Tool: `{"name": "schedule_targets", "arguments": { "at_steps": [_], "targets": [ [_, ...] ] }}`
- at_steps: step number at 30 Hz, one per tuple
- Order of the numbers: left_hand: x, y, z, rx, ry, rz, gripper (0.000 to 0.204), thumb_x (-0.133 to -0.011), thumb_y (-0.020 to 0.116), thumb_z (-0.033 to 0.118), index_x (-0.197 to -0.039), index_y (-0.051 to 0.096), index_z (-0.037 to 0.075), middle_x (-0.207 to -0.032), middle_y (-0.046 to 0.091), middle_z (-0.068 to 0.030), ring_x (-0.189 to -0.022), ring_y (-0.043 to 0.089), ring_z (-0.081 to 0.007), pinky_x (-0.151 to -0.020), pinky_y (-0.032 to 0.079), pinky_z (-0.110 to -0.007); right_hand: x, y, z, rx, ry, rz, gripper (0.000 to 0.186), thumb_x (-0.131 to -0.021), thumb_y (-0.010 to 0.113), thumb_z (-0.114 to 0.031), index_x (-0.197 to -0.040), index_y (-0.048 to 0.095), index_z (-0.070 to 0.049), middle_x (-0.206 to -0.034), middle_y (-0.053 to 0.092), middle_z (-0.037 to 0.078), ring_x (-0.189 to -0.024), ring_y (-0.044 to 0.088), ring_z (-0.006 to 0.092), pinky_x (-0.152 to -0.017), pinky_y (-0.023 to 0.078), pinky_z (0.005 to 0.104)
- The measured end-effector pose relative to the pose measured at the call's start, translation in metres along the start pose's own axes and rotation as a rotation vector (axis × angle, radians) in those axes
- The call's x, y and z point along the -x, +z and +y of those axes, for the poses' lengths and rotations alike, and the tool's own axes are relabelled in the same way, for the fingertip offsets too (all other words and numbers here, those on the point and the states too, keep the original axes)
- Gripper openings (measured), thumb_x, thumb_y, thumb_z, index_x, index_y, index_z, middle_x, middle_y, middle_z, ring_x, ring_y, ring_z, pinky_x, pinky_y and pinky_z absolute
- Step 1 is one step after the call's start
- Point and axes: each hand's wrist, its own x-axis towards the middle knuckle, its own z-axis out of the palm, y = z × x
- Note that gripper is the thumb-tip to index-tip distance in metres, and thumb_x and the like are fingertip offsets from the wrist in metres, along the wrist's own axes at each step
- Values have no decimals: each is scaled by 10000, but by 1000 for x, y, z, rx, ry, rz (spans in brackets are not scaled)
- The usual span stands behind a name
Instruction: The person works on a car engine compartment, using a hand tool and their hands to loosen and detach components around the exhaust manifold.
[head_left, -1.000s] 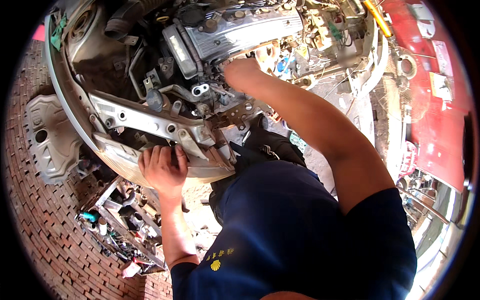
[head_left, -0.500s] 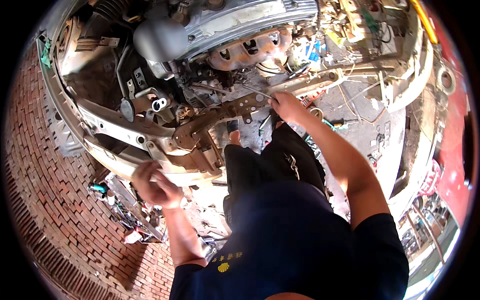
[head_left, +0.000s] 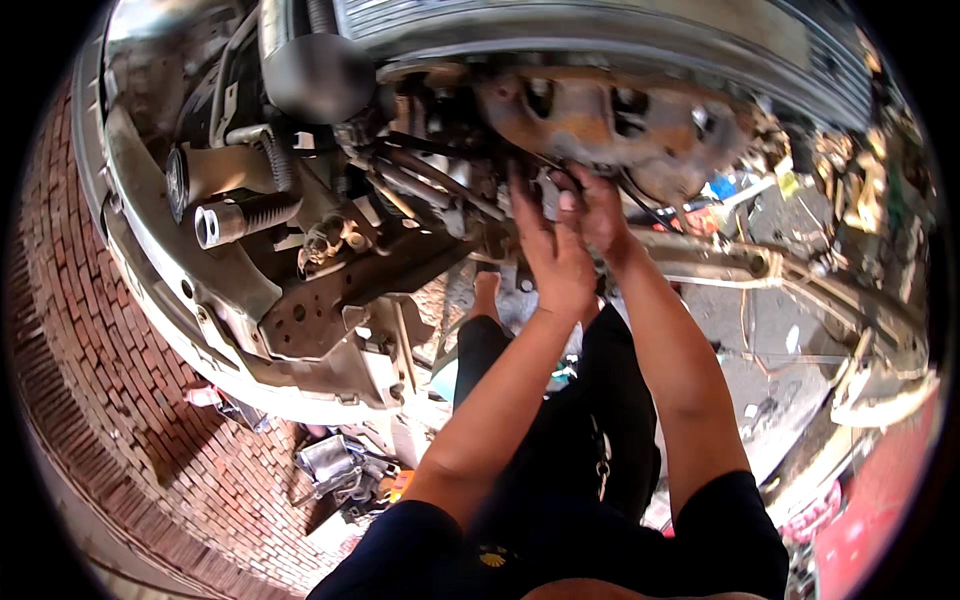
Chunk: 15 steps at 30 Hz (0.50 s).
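Both my hands reach into the engine bay, side by side, just below the rusty exhaust manifold (head_left: 575,125). My left hand (head_left: 555,260) has its index finger and thumb stretched out and apart, pointing into the dark gap by the engine block; the fingertips are partly lost in shadow. My right hand (head_left: 603,215) is close against it, its fingers bent and drawn together right under the manifold. Whatever lies between those fingers is hidden. Metal pipes (head_left: 430,180) run just left of my hands.
A perforated front crossmember (head_left: 300,315) curves along the left, with another body rail (head_left: 715,262) at the right. An open-ended hose pipe (head_left: 215,225) juts out at left. Brick paving (head_left: 95,370) and metal parts (head_left: 330,460) lie lower left. The ribbed engine cover (head_left: 620,35) spans the top.
My left hand has come up from the lower left to join the right. My right hand has moved off the crossmember, deeper under the manifold; the thin metal rod it held is no longer clearly visible.
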Motion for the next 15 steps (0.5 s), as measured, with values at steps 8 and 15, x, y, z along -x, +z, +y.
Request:
{"name": "schedule_targets", "arguments": {
  "at_steps": [8, 15],
  "targets": [
    [-37, 24, 3, 272, 77, 145, 784, -1052, 442, 563, -1578, 307, -2, -1571, 404, -165, -1435, 394, -271, -1188, 275, -385, -26, -3, -8, 206, -292, 115, 185, -941, 695, -147, -1090, 731, -43, -1049, 730, 157, -1016, 661, 382, -925, 491, 459],
    [-55, 21, 12, 645, 14, 145, 724, -1046, 447, 568, -1541, 374, 45, -1525, 472, -115, -1406, 434, -238, -1183, 292, -401, -23, 4, -12, 292, -137, 222, 271, -923, 755, -202, -1122, 736, -20, -1095, 748, 153, -1051, 698, 356, -933, 535, 473]
  ]
}}
